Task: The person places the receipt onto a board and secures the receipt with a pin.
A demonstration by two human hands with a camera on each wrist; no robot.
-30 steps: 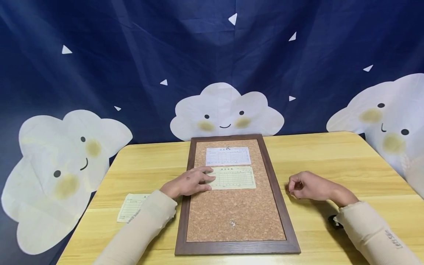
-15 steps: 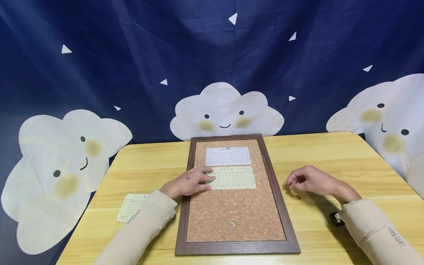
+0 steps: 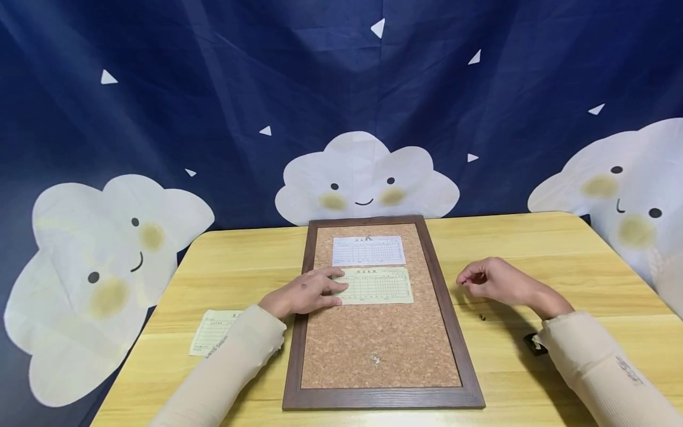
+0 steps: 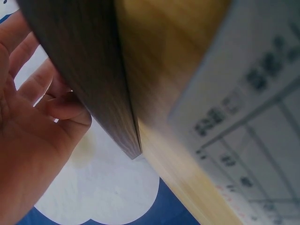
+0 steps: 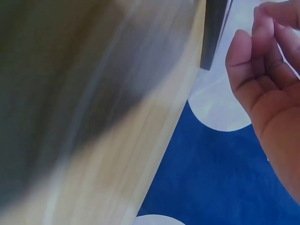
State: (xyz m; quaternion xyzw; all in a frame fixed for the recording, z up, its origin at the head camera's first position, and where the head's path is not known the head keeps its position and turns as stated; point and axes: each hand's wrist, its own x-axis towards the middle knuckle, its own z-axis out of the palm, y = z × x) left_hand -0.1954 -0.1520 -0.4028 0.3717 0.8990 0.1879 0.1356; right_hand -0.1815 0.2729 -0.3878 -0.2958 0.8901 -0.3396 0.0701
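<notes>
Though both forms carry printed tables, none of the print is legible. Left hand [image 3: 304, 293] lies flat, fingers straight, pressing the left end of the yellow form [image 3: 376, 286] on the corkboard [image 3: 380, 344]; white form [image 3: 368, 251] just beyond it. Right hand [image 3: 493, 281] hovers right of the frame, fingers loosely curled; whether it pinches anything cannot be told. Small pin [image 3: 482, 317] lies just nearer. Sleeve lettering unreadable. Left wrist view alone shows the frame's edge close up; head view alone shows a third form [image 3: 213, 332] beside the left forearm.

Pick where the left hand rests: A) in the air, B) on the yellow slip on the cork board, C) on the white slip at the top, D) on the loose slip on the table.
B: the left hand lies flat on the yellow slip's left edge.
</notes>
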